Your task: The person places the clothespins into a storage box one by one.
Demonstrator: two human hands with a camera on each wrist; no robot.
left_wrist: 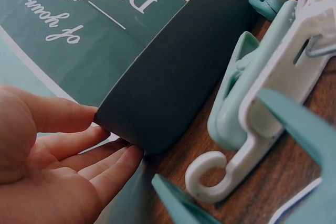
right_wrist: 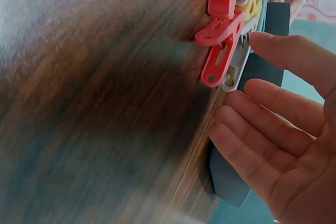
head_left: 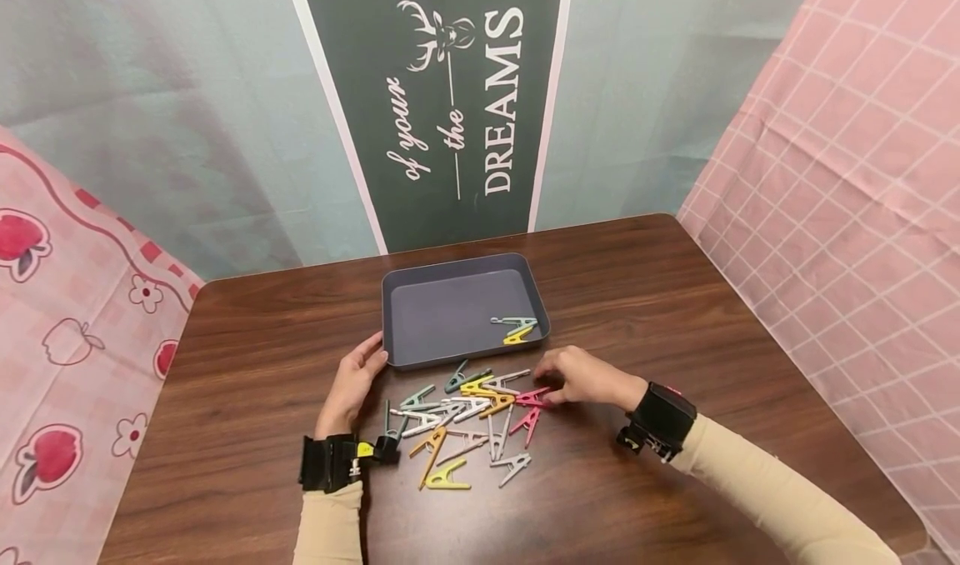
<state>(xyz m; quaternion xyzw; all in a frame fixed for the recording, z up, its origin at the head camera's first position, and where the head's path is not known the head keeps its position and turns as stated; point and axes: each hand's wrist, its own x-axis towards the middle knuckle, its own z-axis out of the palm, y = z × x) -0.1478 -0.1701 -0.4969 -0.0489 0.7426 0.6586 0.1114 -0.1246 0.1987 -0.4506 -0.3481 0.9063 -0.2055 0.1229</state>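
Note:
A dark grey rectangular tray [head_left: 450, 357] stands toward the back of the table, with a pale green clothespin [head_left: 517, 322] and a yellow clothespin [head_left: 519, 335] inside its front right corner. My left hand [head_left: 354, 384] touches the tray's front left corner from outside with nearly straight fingers [left_wrist: 118, 174]. Before the tray lies a loose pile of several clothespins in green, white, grey, yellow, orange and red. My right hand [head_left: 585, 376] is at the pile's right side, beside a red clothespin [right_wrist: 220, 51]; thumb and fingers are apart, with nothing between them.
A second red clothespin [head_left: 527, 425] and a grey clothespin [head_left: 513, 467] lie at the pile's near right. A lime clothespin [head_left: 448, 476] is at its near edge. Behind the brown wooden table [head_left: 637, 298] hangs a curtain [head_left: 630, 90] with printed lettering.

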